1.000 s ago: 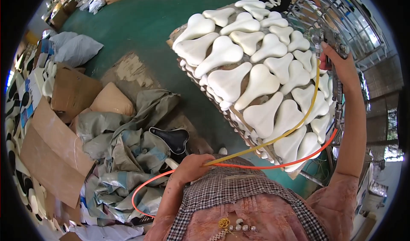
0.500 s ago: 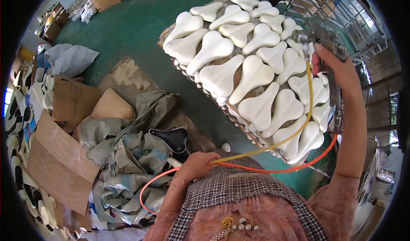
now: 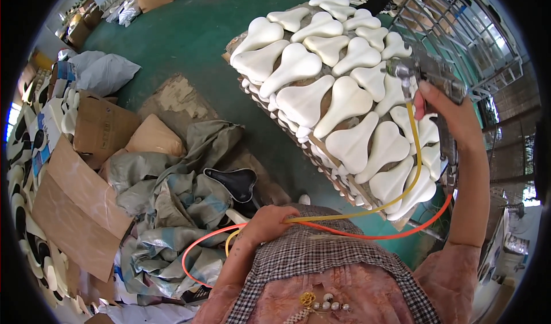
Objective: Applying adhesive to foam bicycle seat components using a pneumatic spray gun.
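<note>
In my right hand (image 3: 445, 108) is a metal spray gun (image 3: 404, 70), gripped by its handle. It hovers over the right side of a broad layer of white bicycle saddle pads (image 3: 351, 143), its nozzle end pointing left. A yellow hose (image 3: 418, 151) hangs from the gun and curves down to my left hand (image 3: 268, 225). An orange-red hose (image 3: 396, 235) rises to the lower end of the gun's gear on the right. My left hand is closed around both hoses in front of my checked apron (image 3: 327, 249).
Left of me lie a crumpled grey-green sheet (image 3: 172, 203), a black saddle (image 3: 235, 181) and cardboard boxes (image 3: 103, 126). More saddle parts crowd the far left. A metal rack (image 3: 459, 31) stands at the back right. A white sack (image 3: 109, 71) rests on the green floor.
My right hand and the spray gun have come slightly nearer over the saddle pads. The whole view has shifted a little. My left hand keeps its hold on the hoses.
</note>
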`<state>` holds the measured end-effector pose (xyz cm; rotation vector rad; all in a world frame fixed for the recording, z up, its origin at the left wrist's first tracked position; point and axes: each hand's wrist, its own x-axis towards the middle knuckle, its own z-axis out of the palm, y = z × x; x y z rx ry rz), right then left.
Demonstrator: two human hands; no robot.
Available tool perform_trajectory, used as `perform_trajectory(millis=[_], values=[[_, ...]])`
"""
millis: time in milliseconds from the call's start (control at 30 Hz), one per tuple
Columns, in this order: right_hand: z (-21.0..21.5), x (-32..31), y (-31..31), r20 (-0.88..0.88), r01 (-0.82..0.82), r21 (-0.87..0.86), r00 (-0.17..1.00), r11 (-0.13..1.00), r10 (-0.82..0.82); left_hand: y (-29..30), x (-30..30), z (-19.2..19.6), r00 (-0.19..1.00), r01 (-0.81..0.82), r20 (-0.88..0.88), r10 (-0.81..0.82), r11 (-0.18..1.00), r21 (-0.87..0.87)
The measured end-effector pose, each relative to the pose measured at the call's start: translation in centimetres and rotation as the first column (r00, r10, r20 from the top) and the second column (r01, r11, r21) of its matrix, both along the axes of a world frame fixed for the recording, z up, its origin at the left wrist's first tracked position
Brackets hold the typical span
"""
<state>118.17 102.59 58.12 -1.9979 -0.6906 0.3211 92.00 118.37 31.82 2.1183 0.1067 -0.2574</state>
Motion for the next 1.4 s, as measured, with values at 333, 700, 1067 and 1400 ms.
perform_trajectory(millis=[333,700,1067,1400], values=[[-1.4,-3.5,1.4,-0.123,-0.255,0.075,0.957,0.964,0.262,-0.2,-2.2,-0.2,0.998,-0.053,0.043,0.051,0.998,0.043],[-1.3,-2.4,-0.8,-0.062,-0.136,0.054,0.988,0.989,0.14,-0.5,-2.4,0.0,0.998,-0.049,0.054,0.046,0.997,0.062],[-0.4,6.2,-10.1,0.123,0.153,0.033,0.98,0.988,-0.156,-6.6,2.6,1.5,1.0,0.01,-0.013,-0.01,1.0,-0.02],[-0.9,11.0,-15.3,0.168,0.245,0.069,0.953,0.967,-0.253,-13.1,4.8,-0.2,0.998,-0.04,-0.06,0.032,0.99,-0.135]])
